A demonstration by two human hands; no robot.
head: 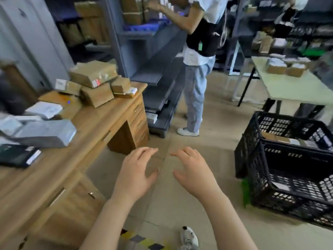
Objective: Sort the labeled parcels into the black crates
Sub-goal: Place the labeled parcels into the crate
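Observation:
My left hand [137, 170] and my right hand [193, 169] hover side by side over the floor, palms down, fingers relaxed, holding nothing. A pile of brown labeled parcels [93, 80] lies on the far end of the wooden desk [75, 154] at my left. Nearer on the desk lie grey and white parcels [46, 132] and a dark parcel [18, 156]. Two black crates stand at the right: the rear crate [255, 141] holds a few brown parcels [275, 138], and the nearer crate [261, 186] overlaps it in front.
Another person [198, 73] stands ahead at grey shelving [153, 51], reaching into it. A pale table [295, 87] with several small parcels stands at the back right. Open tiled floor lies between the desk and the crates. My shoe [189, 237] shows at the bottom.

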